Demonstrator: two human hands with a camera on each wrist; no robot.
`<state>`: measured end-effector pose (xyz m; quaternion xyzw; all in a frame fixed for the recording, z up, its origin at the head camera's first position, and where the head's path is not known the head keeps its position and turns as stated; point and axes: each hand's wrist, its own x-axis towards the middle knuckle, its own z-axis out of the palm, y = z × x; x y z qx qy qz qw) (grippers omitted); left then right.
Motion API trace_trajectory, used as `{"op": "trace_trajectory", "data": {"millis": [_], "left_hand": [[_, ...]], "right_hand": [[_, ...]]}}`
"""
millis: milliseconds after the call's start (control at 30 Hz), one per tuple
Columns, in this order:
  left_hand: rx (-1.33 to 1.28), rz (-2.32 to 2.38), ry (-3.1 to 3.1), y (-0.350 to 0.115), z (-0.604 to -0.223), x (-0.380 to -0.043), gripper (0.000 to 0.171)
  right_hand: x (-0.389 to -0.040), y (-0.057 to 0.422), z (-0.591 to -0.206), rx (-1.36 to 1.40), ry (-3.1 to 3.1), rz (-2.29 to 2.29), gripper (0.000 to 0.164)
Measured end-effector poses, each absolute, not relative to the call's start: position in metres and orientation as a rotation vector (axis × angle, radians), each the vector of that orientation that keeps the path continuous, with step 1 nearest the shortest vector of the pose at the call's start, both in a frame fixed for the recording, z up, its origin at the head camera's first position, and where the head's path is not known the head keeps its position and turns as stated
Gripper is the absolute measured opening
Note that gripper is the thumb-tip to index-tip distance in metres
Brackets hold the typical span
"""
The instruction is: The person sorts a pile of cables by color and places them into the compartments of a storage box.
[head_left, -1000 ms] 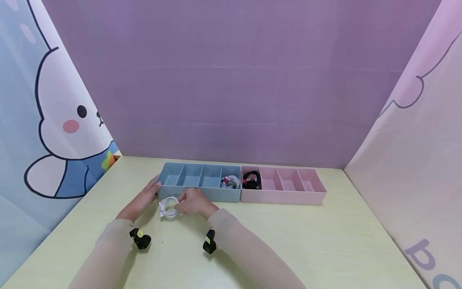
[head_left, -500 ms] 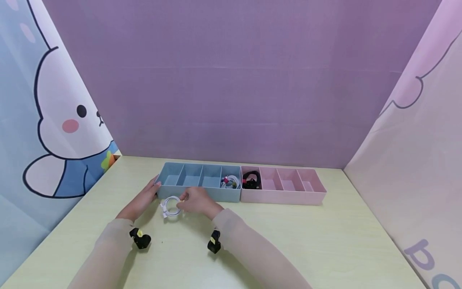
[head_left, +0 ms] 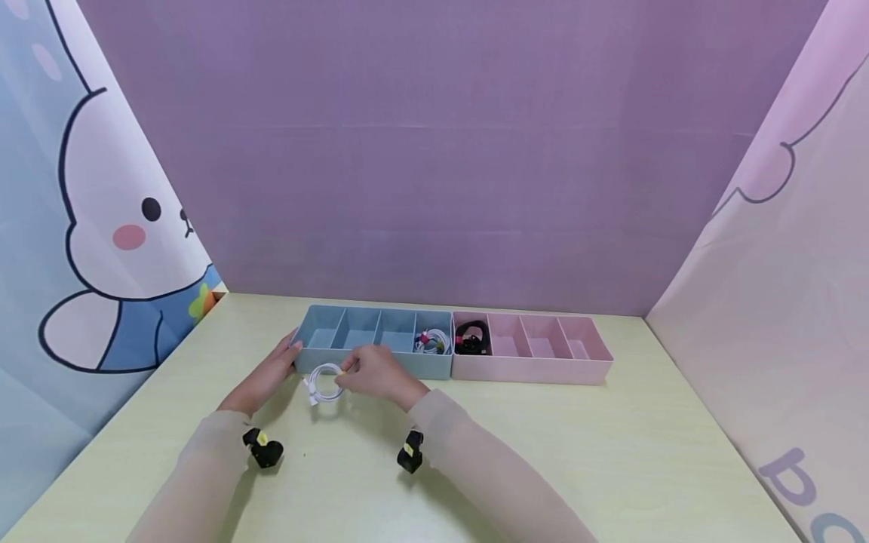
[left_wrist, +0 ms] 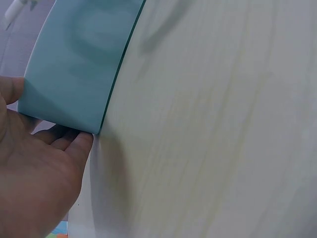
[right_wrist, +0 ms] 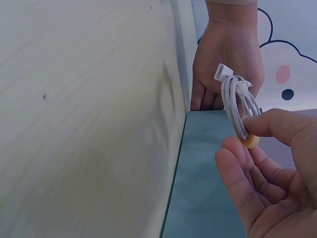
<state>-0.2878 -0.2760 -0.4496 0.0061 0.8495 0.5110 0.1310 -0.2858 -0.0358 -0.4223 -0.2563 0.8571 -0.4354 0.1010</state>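
In the head view, my right hand [head_left: 375,371] pinches a coiled white charging cable [head_left: 316,383] in front of the blue divided box [head_left: 387,365]. Close up in the right wrist view, thumb and fingertips grip the coil at a yellow-orange piece [right_wrist: 251,141]; a white plug [right_wrist: 223,72] sticks out at the opposite side. My left hand [head_left: 271,371] holds the left end of the blue box, the thumb at its upper edge and the other fingers against the end wall [left_wrist: 59,124]. A bundle of pale cables [head_left: 433,342] lies in the box's rightmost compartment.
A pink divided box [head_left: 532,370] stands end to end with the blue one, a black coiled cable [head_left: 473,338] in its leftmost compartment. Both boxes sit on a light wood table [head_left: 611,460]. A purple panel [head_left: 434,151] rises behind; printed cloths [head_left: 129,317] flank the table.
My right hand has moved slightly right and up, lifting the white cable coil with it. The left hand stays at the blue box's end.
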Motion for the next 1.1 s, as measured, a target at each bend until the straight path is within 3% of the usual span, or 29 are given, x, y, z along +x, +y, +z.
{"op": "trace_trajectory", "data": {"millis": [1100], "left_hand": [[-0.027,1.457,2.477,-0.274,-0.448,-0.287,0.07]], "right_hand": [[-0.295,0.005,-0.399,-0.83,2.601,-1.272,0.019]]}}
